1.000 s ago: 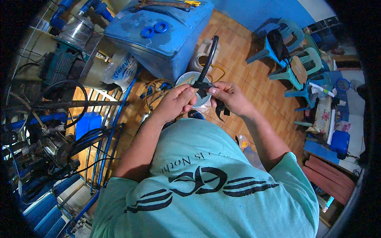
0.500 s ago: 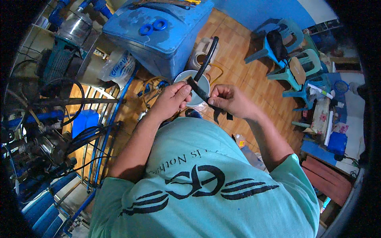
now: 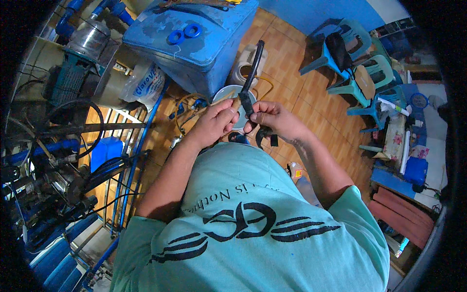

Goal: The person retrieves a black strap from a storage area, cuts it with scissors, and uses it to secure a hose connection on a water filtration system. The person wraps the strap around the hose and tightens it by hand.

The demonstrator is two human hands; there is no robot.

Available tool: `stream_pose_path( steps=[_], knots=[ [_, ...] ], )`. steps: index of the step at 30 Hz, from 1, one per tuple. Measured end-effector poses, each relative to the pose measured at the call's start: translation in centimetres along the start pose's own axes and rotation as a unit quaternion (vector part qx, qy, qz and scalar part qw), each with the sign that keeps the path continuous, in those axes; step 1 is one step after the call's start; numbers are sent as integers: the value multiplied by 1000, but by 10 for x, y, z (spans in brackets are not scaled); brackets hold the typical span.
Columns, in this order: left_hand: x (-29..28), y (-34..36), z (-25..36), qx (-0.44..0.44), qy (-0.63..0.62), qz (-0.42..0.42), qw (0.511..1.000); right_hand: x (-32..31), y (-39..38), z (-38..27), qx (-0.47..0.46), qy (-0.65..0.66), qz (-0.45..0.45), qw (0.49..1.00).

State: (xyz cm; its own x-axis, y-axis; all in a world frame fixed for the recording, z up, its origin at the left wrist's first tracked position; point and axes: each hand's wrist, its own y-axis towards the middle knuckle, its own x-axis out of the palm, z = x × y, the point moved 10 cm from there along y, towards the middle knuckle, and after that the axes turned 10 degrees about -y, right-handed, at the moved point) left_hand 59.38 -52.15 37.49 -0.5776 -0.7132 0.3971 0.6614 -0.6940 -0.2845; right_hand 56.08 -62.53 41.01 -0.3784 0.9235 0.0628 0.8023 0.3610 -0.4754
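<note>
Both our hands are up in front of the chest, closed around one black hose [image 3: 253, 68]. Left hand [image 3: 216, 121]: grip shut, thumb and fingers pinching the hose's lower part next to a short tan piece [image 3: 235, 103] that sticks out there; can't tell what that piece is. Right hand [image 3: 275, 119]: grip shut too, fingers wrapped around the hose just below the left pinch, with one loose black strip [image 3: 266, 136] curling out under the palm. The two hands nearly touch.

The hose sits between the hands and runs up and away from us, slightly tilted, its free end over the floor near one pale jug [image 3: 245, 65].

Directly behind the hands: one white bucket [image 3: 228, 92] on the wooden floor [image 3: 292, 63]. Beyond it, one big blue tank [image 3: 204, 46] with two blue rings [image 3: 184, 34] lying side by side on its top. One clear plastic bag [image 3: 146, 82] leans at the tank's left corner.

Left side: a blue-pipe rack [image 3: 129, 160] with machinery and black cables, one blue box [image 3: 104, 151] inside it.

Right side, well apart: three teal plastic chairs [image 3: 340, 58] counted, one with a dark bag on it. More clutter at the far right, too small to sort out.
</note>
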Motion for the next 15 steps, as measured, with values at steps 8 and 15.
stream_pose_path(
  steps=[8,15],
  knots=[
    [-2,8,6,-3,11,5,1000,-8,14,5,21,-31,5,999],
    [-3,2,12,-9,-13,21,1000,-15,13,-7,2,-146,87,985]
  ],
)
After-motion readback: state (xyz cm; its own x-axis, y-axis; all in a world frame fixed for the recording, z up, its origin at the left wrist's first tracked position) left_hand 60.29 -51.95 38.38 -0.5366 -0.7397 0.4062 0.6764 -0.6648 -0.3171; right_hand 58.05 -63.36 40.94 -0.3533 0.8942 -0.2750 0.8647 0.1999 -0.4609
